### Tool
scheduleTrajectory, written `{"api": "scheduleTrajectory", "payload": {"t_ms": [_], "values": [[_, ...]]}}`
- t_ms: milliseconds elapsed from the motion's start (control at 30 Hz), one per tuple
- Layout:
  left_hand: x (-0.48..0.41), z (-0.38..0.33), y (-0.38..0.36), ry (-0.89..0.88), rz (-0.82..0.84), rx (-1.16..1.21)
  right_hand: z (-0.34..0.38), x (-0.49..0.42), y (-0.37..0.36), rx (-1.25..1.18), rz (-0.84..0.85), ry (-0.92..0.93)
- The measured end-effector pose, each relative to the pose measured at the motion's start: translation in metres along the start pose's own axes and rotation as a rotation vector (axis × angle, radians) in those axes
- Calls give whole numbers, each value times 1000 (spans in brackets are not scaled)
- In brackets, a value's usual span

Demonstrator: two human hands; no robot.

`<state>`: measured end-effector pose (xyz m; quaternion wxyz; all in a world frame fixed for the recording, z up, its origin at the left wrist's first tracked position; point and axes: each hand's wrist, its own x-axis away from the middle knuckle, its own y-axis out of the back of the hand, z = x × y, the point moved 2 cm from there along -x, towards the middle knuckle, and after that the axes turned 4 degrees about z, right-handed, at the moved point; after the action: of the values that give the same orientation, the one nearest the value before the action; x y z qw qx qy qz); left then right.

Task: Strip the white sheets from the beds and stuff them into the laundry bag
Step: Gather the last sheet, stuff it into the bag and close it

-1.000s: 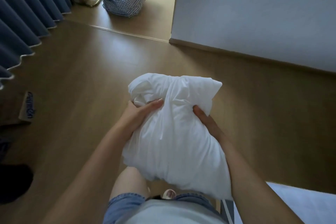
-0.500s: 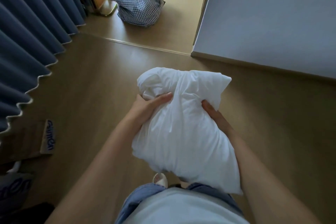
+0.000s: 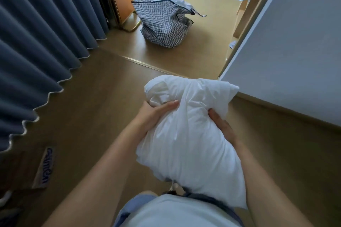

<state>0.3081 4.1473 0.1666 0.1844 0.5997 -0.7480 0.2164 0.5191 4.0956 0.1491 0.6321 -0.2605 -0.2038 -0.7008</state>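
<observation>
White sheets [image 3: 186, 134], wadded into one bundle, are clasped from either side by the left hand [image 3: 155, 114] and right hand [image 3: 221, 125]. The laundry bag [image 3: 164, 24] is found well ahead of the grip, slightly leftward, nearer the left hand, its mouth agape.

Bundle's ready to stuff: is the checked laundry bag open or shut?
Open: the laundry bag gapes at the top, pale fabric showing inside.

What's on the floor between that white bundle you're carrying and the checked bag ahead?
Nothing but bare wooden floor, crossed by a thin threshold strip, separates the white sheet bundle from the checked laundry bag, in the head view.
</observation>
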Motion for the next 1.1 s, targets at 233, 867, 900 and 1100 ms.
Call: {"api": "scheduleTrajectory", "payload": {"t_ms": [233,867,900,1100], "values": [[-120,-74,39,-10,-49,65,99,-128,-28,14,67,-7],[-502,-311,215,22,-37,55,356,-502,-164,47,-71,-87],[-523,-321,220,21,-39,47,369,-522,-168,42,-58,-100],[-644,-395,248,94,-82,122,464,-643,-188,40,19,-142]]}}
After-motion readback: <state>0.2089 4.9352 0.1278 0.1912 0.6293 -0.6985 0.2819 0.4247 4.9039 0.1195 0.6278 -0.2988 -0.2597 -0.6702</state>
